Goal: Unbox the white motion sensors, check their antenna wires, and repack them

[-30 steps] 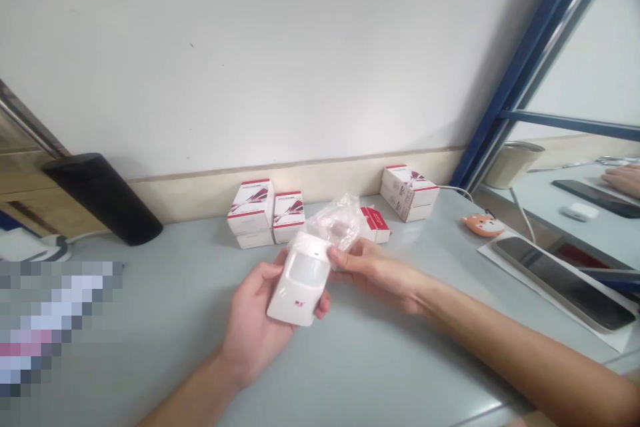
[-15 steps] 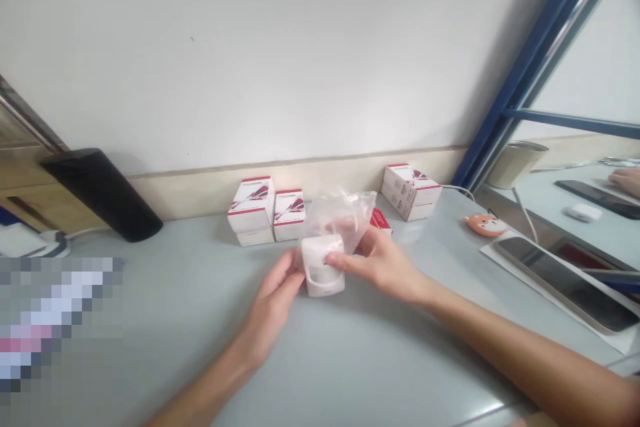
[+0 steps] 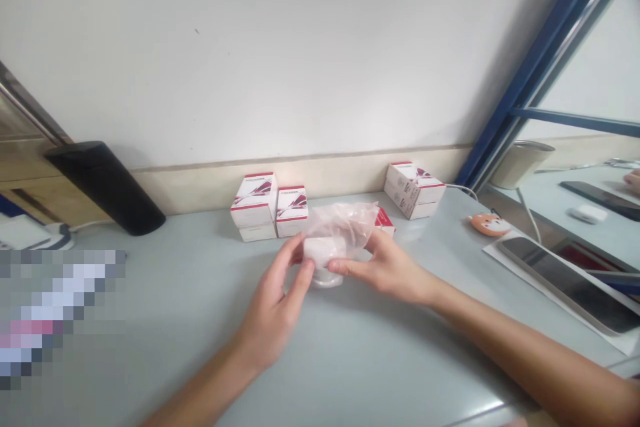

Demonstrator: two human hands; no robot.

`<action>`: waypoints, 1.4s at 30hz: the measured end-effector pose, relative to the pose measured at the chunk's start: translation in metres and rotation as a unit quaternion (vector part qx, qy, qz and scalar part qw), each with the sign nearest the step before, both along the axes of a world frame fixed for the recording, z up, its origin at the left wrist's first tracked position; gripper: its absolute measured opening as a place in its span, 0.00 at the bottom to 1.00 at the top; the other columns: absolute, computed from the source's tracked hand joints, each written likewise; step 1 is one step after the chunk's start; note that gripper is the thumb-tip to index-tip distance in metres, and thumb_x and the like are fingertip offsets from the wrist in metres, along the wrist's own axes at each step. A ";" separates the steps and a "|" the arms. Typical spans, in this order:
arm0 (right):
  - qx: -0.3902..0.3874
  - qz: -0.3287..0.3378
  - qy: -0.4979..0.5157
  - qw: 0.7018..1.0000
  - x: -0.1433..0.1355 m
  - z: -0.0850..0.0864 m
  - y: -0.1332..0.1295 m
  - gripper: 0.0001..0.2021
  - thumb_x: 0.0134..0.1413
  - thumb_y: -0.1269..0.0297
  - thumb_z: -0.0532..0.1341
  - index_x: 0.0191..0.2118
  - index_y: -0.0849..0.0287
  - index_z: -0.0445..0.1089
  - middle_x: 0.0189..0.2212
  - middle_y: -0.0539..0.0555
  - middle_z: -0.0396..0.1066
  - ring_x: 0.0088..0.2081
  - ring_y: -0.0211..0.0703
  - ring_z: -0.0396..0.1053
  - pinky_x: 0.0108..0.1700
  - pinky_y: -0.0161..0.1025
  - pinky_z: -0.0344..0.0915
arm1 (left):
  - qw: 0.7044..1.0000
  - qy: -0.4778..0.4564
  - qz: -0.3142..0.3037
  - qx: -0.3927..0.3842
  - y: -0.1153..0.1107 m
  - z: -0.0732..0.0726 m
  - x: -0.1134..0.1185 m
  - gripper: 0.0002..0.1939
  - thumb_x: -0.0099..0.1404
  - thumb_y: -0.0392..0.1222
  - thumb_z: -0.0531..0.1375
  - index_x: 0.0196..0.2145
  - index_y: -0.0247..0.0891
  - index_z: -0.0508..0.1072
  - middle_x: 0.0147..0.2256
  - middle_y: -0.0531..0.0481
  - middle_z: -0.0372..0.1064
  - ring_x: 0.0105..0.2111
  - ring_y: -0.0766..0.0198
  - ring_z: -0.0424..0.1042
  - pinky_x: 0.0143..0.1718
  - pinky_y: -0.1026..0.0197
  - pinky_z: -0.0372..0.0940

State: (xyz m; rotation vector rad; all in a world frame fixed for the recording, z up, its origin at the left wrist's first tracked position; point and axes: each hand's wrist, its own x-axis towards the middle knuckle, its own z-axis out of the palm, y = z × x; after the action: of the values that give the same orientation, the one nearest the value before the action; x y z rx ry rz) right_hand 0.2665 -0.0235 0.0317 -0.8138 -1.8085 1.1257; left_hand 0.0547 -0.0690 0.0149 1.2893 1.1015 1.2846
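Observation:
A small white plastic device, shaped like a motion sensor (image 3: 323, 250), is between my hands above the tabletop. A clear plastic bag (image 3: 343, 221) is bunched around and behind it; whether the sensor is fully inside I cannot tell. My left hand (image 3: 283, 300) grips its left side, thumb in front and fingers behind. With the thumb pressed on the lower right front, my right hand (image 3: 383, 267) holds the sensor and the bag together. The right fingers are mostly hidden behind the bag. Partly covered by bag and hand, a red-and-white box (image 3: 384, 220) lies behind.
White boxes with red trim (image 3: 254, 207) stand along the wall on a grey table (image 3: 200, 347), another box (image 3: 415, 190) to the right. A black cylinder (image 3: 107, 190) leans at left. An orange animal-faced item (image 3: 489, 224) and a dark phone-like slab (image 3: 570, 283) lie at right.
The sensor has tilted, so its front looks foreshortened. My left thumb has come from its left edge onto its front. The bag has sunk lower behind it.

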 end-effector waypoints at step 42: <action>0.069 0.077 -0.230 0.968 0.011 -0.014 0.010 0.23 0.62 0.50 0.69 0.60 0.48 0.73 0.65 0.57 0.69 0.62 0.60 0.69 0.62 0.55 0.67 | 0.945 0.289 -0.148 0.040 0.032 -0.022 -0.035 0.28 0.71 0.53 0.65 0.66 0.51 0.69 0.64 0.44 0.69 0.64 0.44 0.68 0.66 0.43 0.63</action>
State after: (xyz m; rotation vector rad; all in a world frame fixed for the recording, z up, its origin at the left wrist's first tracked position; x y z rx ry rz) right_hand 0.2774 -0.0135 0.0181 -0.9161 -2.3414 0.9422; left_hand 0.0199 -0.0370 -0.0067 1.8834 1.1938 0.7448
